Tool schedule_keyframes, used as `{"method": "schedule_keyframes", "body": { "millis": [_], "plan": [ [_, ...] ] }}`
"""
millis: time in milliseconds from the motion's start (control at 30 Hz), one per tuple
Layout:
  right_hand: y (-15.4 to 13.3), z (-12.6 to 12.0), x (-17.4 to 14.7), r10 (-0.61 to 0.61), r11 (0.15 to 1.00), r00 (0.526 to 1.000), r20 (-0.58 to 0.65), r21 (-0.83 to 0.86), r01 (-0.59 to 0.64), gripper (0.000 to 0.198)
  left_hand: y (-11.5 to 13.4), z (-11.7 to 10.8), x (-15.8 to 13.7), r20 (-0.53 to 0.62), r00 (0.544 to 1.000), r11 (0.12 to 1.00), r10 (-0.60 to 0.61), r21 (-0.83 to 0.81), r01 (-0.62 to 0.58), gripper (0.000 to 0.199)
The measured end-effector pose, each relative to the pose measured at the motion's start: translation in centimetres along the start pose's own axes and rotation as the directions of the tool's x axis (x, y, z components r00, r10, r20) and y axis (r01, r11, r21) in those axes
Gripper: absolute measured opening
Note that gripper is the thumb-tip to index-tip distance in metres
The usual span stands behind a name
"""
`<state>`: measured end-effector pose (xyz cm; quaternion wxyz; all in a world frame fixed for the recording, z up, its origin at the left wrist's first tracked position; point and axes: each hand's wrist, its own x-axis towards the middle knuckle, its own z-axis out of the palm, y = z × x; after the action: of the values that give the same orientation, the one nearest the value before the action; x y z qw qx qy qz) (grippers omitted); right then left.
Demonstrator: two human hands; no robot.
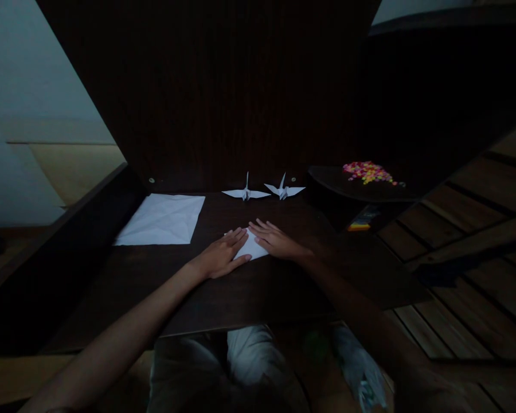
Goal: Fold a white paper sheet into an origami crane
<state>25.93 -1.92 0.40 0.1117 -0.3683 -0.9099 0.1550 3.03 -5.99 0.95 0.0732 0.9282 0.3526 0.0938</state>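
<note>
A small folded piece of white paper (250,248) lies on the dark desk (223,304) in front of me. My left hand (224,255) rests flat on its left side, fingers stretched out. From the right, my right hand (276,238) lies flat across its upper right part, with the fingers extended. Both hands hide much of the paper's outline. Behind them stand two white origami cranes, the left crane (246,194) and the right crane (284,191), with wings spread. Farther left lies a larger white paper sheet (161,221) with crease lines.
A pile of small colourful pieces (367,172) sits on a raised dark shelf (327,175) at the right. Below that shelf is a yellow-edged item (359,227). A dark upright panel (223,103) closes off the back, and a low side board (69,229) borders the left.
</note>
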Motion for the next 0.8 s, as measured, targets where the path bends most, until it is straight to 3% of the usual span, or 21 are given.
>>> {"method": "schedule_keyframes", "body": {
  "millis": [133, 267, 467, 533, 700, 800],
  "plan": [
    [0.9, -0.8, -0.3, -0.082, 0.996, 0.995, 0.052, 0.032, 0.081, 0.061, -0.5, 0.0, -1.0, -0.014, 1.0, 1.0, 0.024, -0.01, -0.024, 0.054],
    [1.3, -1.7, -0.4, -0.137, 0.989, 0.984, 0.11, 0.063, 0.131, 0.079, -0.9, -0.5, -1.5, 0.021, 0.998, 0.997, 0.065, -0.045, -0.064, 0.058],
    [1.1, -1.7, -0.5, -0.13, 0.99, 0.987, 0.094, 0.066, 0.124, 0.09, -2.2, -1.3, -1.6, 0.064, 0.992, 0.993, 0.105, -0.054, -0.101, 0.057],
    [1.0, -1.7, -0.7, -0.124, 0.991, 0.992, 0.034, 0.057, 0.122, 0.082, -2.7, -1.5, -1.9, 0.058, 0.994, 0.995, 0.093, -0.042, -0.091, 0.05],
    [0.8, -1.8, -0.7, -0.092, 0.994, 0.99, -0.106, 0.054, 0.098, 0.027, -3.9, -2.0, -2.5, -0.051, 0.997, 0.997, 0.059, -0.049, -0.062, 0.043],
    [0.5, -1.5, -0.6, -0.098, 0.992, 0.986, -0.136, 0.069, 0.109, 0.024, -4.0, -2.1, -2.5, -0.092, 0.994, 0.997, 0.059, -0.045, -0.063, 0.043]
  ]
}}
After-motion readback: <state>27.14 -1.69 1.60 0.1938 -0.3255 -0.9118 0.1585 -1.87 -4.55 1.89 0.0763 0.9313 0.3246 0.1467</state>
